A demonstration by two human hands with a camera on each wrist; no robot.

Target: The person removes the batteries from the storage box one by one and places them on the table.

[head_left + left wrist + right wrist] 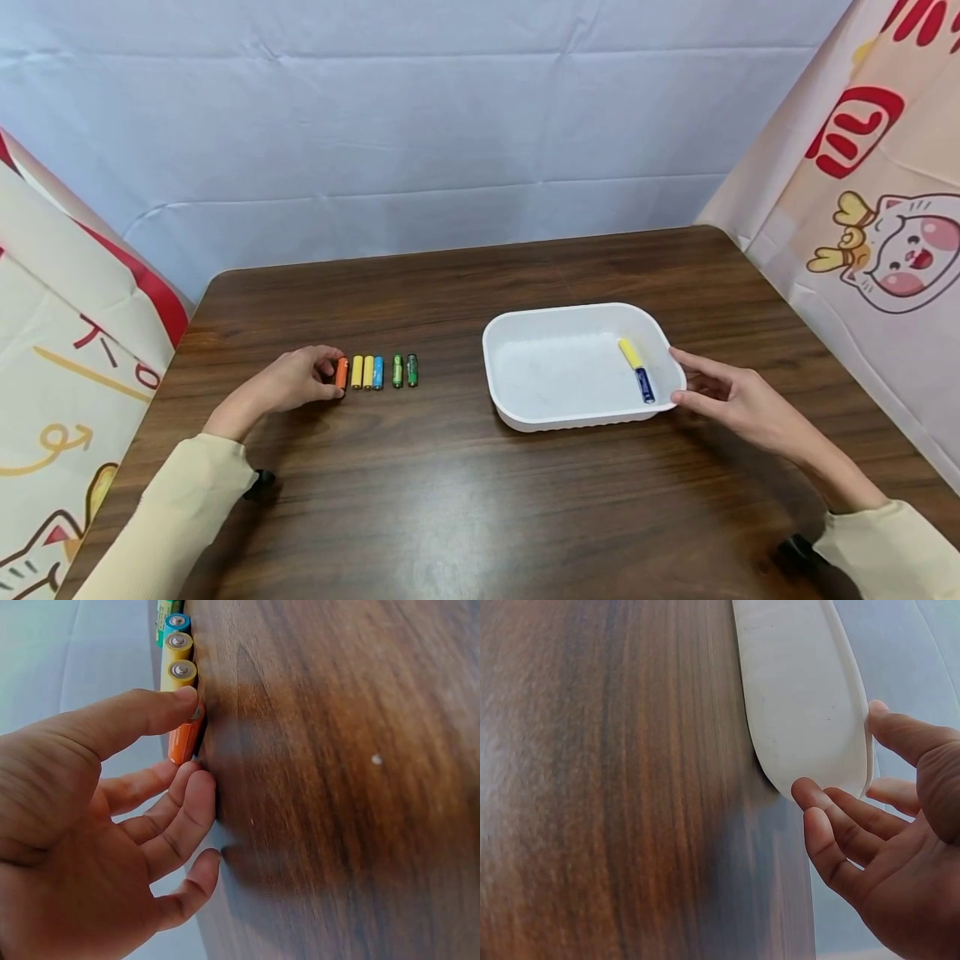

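At the left end of a row of batteries, my left hand (296, 379) pinches an orange battery (342, 373) lengthwise between thumb and fingertips. In the left wrist view the thumb covers the near end of that orange battery (182, 744). Beside it lie two yellow batteries (357, 372), a blue battery (378, 372) and two green batteries (397, 372). My right hand (738, 400) holds the right end of a white plastic tray (525, 421), thumb and fingers spread along its rim and wall. A yellow battery (630, 352) and a dark blue battery (644, 386) lie end to end inside the tray.
Everything stands on a dark wood-grain table (420, 492). A pale cloth (420, 133) hangs behind its far edge, with printed cloths at the left and right sides. A small white speck (376, 760) shows on the tabletop in the left wrist view.
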